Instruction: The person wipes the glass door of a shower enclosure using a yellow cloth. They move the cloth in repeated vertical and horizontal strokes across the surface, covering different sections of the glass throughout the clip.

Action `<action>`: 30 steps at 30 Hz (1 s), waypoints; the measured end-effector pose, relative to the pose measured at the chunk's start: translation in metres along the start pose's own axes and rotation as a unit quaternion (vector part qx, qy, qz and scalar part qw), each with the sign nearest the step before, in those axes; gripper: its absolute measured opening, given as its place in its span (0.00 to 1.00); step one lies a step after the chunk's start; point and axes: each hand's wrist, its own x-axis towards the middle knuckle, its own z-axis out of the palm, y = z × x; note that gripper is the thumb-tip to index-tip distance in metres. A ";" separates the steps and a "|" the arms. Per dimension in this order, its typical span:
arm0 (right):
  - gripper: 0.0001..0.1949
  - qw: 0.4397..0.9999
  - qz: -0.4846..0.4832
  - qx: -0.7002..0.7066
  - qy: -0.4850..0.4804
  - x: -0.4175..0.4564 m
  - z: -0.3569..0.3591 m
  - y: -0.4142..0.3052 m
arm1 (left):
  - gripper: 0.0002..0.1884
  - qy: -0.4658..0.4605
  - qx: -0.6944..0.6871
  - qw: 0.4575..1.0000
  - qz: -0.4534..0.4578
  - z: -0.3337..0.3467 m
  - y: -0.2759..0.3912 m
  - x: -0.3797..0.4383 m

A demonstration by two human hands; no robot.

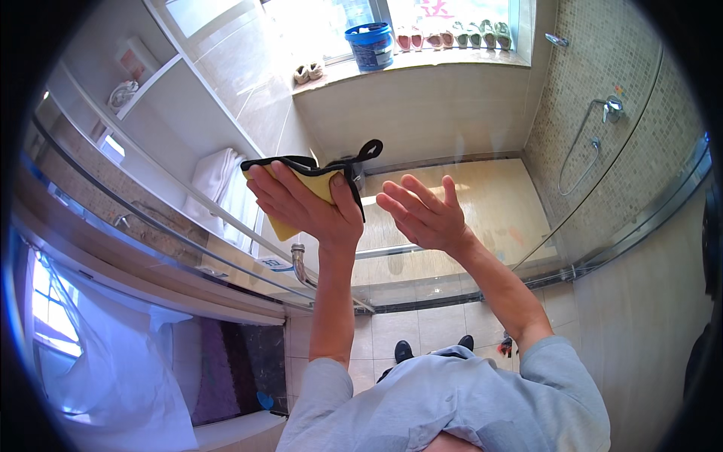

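Observation:
My left hand (319,212) holds a folded yellow cloth (284,229) with black edging, its fingers spread over it and the thumb near the right edge. A black hanging loop (371,149) sticks out from the cloth's upper right corner. To the right of the cloth, my right hand (426,217) is raised and empty, fingers apart. Both hands are in front of a shower enclosure with clear glass (570,226). I cannot tell whether the cloth or my right hand touches the glass. Below my left hand shows a curved chrome handle (299,264).
On the window sill (452,56) stand a blue bucket (370,48) and several pairs of small shoes (474,37). White towels (212,183) lie in the shelf unit at left. A shower mixer (613,108) with hose is on the mosaic wall. A dark raised threshold (429,305) crosses the tiled floor.

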 end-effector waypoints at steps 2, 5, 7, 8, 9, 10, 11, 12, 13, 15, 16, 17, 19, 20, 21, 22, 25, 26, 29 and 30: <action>0.21 1.000 0.004 0.004 0.002 0.000 -0.001 0.001 | 0.41 0.001 -0.004 1.000 0.007 0.001 0.000 0.001; 0.21 1.000 0.000 0.023 -0.014 0.001 -0.004 0.000 | 0.41 -0.014 -0.002 1.000 0.013 -0.002 -0.006 -0.012; 0.21 0.996 0.005 0.087 -0.001 0.001 -0.016 0.004 | 0.41 -0.017 0.001 1.000 0.008 0.000 -0.008 -0.018; 0.21 0.993 0.007 0.119 0.005 0.004 -0.022 0.007 | 0.41 -0.017 0.000 1.000 0.010 -0.001 -0.010 -0.022; 0.21 0.994 0.033 0.102 0.018 0.015 -0.026 0.013 | 0.41 -0.015 -0.002 1.000 0.013 0.000 -0.010 -0.021; 0.21 0.994 0.060 0.089 0.029 0.029 -0.031 0.018 | 0.41 -0.016 -0.002 1.000 0.015 -0.001 -0.010 -0.022; 0.21 0.993 0.087 0.075 0.040 0.042 -0.034 0.022 | 0.41 -0.017 -0.001 1.000 0.017 -0.001 -0.010 -0.021; 0.28 0.987 0.122 0.087 0.057 0.054 -0.031 0.026 | 0.41 -0.020 0.004 1.000 0.016 -0.003 -0.010 -0.021; 0.28 0.988 0.128 0.066 0.060 0.062 -0.027 0.033 | 0.41 -0.020 0.003 1.000 0.018 -0.002 -0.009 -0.021; 0.29 0.990 0.131 -0.016 0.045 0.064 -0.017 0.032 | 0.41 -0.019 0.004 1.000 0.020 0.000 -0.008 -0.019; 0.28 0.991 0.124 -0.016 0.045 0.065 -0.017 0.033 | 0.41 -0.018 0.009 1.000 0.020 0.000 -0.007 -0.017; 0.27 0.992 0.117 -0.017 0.046 0.065 -0.019 0.033 | 0.41 -0.018 0.013 1.000 0.020 -0.001 -0.006 -0.012; 0.26 0.993 0.109 -0.015 0.047 0.065 -0.019 0.034 | 0.42 -0.012 0.018 0.999 0.023 -0.004 -0.002 0.002; 0.27 0.993 0.108 -0.015 0.049 0.064 -0.017 0.035 | 0.42 -0.006 0.017 0.999 0.029 -0.003 0.001 0.018; 0.27 0.993 0.108 -0.016 0.049 0.061 -0.017 0.035 | 0.42 -0.002 0.016 0.999 0.033 -0.002 0.003 0.030; 0.27 0.993 0.108 -0.014 0.046 0.062 -0.017 0.034 | 0.43 -0.004 0.023 1.000 0.021 -0.001 0.003 0.040; 0.27 0.993 0.109 -0.009 0.045 0.064 -0.019 0.034 | 0.43 0.010 0.024 1.000 0.017 0.000 0.003 0.047; 0.27 0.993 0.109 -0.006 0.045 0.064 -0.020 0.034 | 0.42 0.009 0.025 1.000 0.017 0.000 0.002 0.042; 0.27 0.991 0.124 -0.004 0.044 0.063 -0.019 0.033 | 0.41 -0.002 0.022 1.000 0.022 -0.001 0.000 0.020; 0.28 0.990 0.130 -0.002 0.045 0.063 -0.017 0.032 | 0.41 -0.004 0.024 0.999 0.025 -0.001 -0.001 0.018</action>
